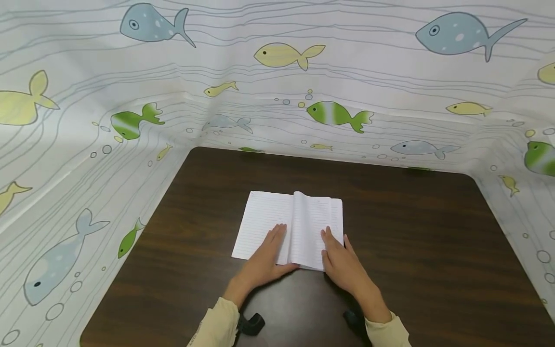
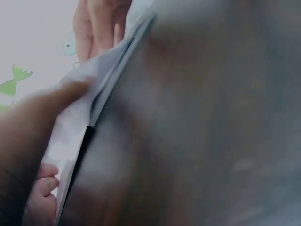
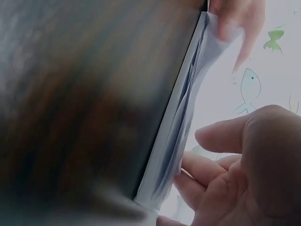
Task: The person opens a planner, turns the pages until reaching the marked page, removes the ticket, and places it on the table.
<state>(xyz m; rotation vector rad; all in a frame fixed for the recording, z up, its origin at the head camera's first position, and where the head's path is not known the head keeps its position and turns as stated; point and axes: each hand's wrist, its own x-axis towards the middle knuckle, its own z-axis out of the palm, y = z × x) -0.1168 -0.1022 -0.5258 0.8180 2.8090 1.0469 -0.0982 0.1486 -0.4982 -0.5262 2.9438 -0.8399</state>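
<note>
A lined notebook [image 1: 268, 217] lies spread on the dark table, its pages showing no writing that I can make out. My left hand [image 1: 265, 259] rests flat on the left page, its thumb reaching along the lower edge toward the fold. On the right page [image 1: 311, 231], a raised, slightly curved leaf, lie fingers of my right hand [image 1: 345, 266]; one finger stretches past the notebook's right edge. In the right wrist view the right thumb [image 3: 223, 135] stands apart from the pages. The left wrist view shows the left thumb [image 2: 70, 96] touching the paper at the near edge.
The brown wooden table [image 1: 425, 250] extends around the notebook on all sides. White cloth [image 1: 243, 106] printed with fish surrounds its back and sides. Dark straps or mounts [image 1: 251, 325] sit at both wrists, below the light sleeves [image 1: 217, 324].
</note>
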